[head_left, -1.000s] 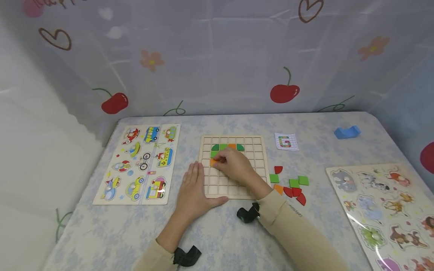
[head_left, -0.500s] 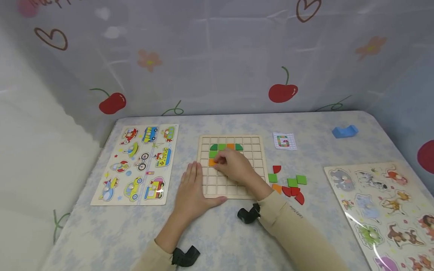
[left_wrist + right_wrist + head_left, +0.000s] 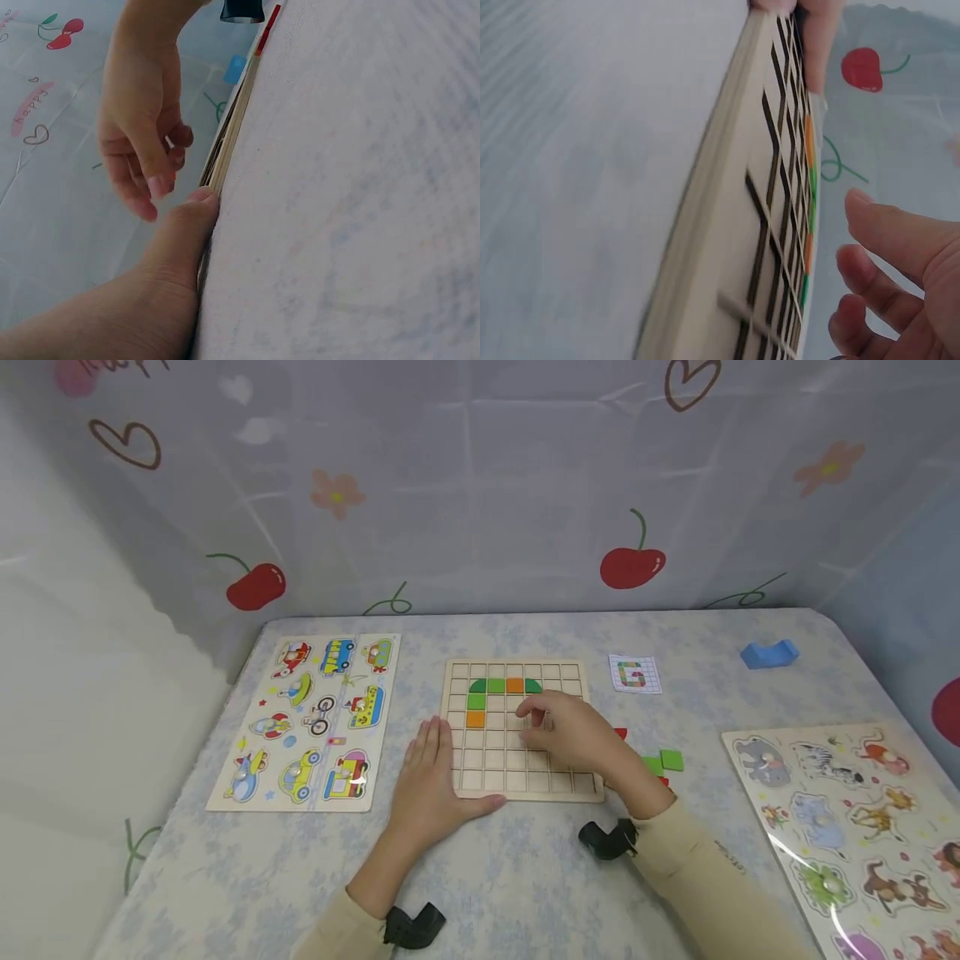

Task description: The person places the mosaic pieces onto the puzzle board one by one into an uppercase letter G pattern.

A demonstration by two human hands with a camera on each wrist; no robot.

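Over the grid board (image 3: pixel 517 731), right of centre: right hand (image 3: pixel 573 735), fingers loosely curled, tips hovering just above the empty cells; it appears to hold nothing, though the head view hides the palm. The right wrist view shows the same fingers (image 3: pixel 889 240) relaxed and apart from the board surface.

Against the board's left edge: left hand (image 3: pixel 431 777), fingers straight and together, flat on the table (image 3: pixel 525 877), thumb along the board's near left corner. The left wrist view shows the thumb (image 3: pixel 187 225) touching the board's edge.

Set in the board, upper left cells: green quarter-round (image 3: pixel 477 685), green square (image 3: pixel 495 685), orange square (image 3: pixel 514 685), green quarter-round (image 3: pixel 532 686) in one row; below the first, a green square (image 3: pixel 476 701), then an orange square (image 3: pixel 476 718).

Right of the board, partly behind the right wrist: loose pieces, green (image 3: pixel 672 760) and red (image 3: pixel 619 733).

Further out: pattern card (image 3: pixel 634 674) beyond the board's far right corner; blue block (image 3: pixel 768 653) well to the right; vehicle puzzle (image 3: pixel 315 718) at left; animal puzzle (image 3: pixel 847 810) at right.
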